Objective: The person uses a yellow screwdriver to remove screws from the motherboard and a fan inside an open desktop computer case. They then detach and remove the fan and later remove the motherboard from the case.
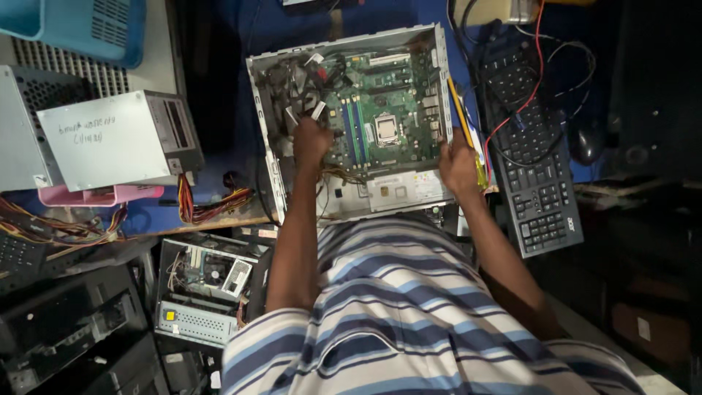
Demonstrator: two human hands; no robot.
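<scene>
A striped shirt (409, 307) is seen nearest. Beyond it, an open case (351, 117) lies on the blue table (219, 132), close to its front edge. The left hand (312, 140) is closed among cables inside; the right hand (458, 164) grips the case's right wall. A keyboard (534, 146) crowds the right, a power supply (121, 135) the left.

One open computer case (272, 157), one motherboard (380, 117), one keyboard (534, 157), two power supplies (121, 139), two hands (312, 140).

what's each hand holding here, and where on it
Right hand grips the open computer case by its side wall; left hand is among cables inside, grip unclear.
</scene>
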